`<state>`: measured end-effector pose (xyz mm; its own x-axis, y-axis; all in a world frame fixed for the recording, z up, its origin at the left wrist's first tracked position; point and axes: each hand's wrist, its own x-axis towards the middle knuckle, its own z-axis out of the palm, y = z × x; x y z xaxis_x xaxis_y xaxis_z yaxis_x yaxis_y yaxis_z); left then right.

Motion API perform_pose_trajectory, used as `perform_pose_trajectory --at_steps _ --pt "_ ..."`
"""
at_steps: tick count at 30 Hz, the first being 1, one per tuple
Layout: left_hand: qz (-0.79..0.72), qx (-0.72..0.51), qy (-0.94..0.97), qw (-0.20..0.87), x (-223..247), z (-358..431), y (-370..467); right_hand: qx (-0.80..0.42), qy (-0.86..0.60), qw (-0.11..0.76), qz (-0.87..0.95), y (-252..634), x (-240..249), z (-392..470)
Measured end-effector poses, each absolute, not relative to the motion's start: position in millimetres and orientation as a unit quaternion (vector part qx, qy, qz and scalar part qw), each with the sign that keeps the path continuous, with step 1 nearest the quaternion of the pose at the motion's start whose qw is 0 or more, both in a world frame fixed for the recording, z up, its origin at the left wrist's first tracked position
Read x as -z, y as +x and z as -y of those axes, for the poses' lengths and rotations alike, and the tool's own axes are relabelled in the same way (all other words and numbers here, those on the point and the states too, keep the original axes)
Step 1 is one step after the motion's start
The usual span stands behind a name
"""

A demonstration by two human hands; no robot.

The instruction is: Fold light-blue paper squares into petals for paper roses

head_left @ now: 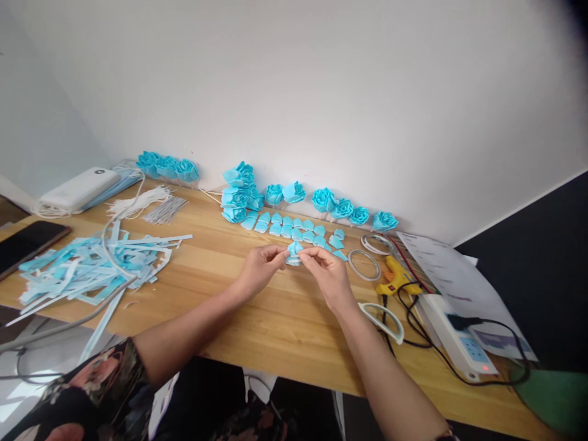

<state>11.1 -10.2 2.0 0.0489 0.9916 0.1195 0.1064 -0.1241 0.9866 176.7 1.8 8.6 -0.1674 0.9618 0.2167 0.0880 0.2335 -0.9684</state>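
Between my two hands, over the middle of the wooden table, is a small light-blue petal piece. My left hand pinches its left edge with thumb and finger. The right edge is pinched by my right hand. Just beyond my hands lie rows of cut blue petal pieces. Behind them, blue flowers lean along the wall, with a taller cluster left of the rows.
Blue and white strips lie heaped at left, near a phone, a white power bank and thin wires. At right are tape rings, a yellow glue gun, a power strip and cables.
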Motion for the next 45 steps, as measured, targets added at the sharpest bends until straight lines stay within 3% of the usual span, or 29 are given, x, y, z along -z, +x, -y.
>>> perform_pose_trajectory --at_steps 18,24,30,34,39,45 --pt "-0.464 -0.506 0.529 0.499 -5 10 13 -0.375 -0.449 0.467 0.663 175 -9 1" --pt "-0.46 -0.527 0.498 0.512 -4 8 10 -0.446 -0.432 0.533 0.576 178 -15 0" --pt "-0.446 -0.522 0.515 0.514 -5 10 12 -0.492 -0.427 0.459 0.604 176 -18 -1" --pt "-0.443 -0.507 0.545 0.499 -6 12 13 -0.441 -0.448 0.418 0.656 174 -14 0" --pt "-0.443 -0.494 0.549 0.508 -6 11 12 -0.395 -0.463 0.409 0.68 178 -11 -1" --pt "-0.448 -0.483 0.529 0.535 -7 9 8 -0.424 -0.467 0.385 0.673 183 -13 -4"
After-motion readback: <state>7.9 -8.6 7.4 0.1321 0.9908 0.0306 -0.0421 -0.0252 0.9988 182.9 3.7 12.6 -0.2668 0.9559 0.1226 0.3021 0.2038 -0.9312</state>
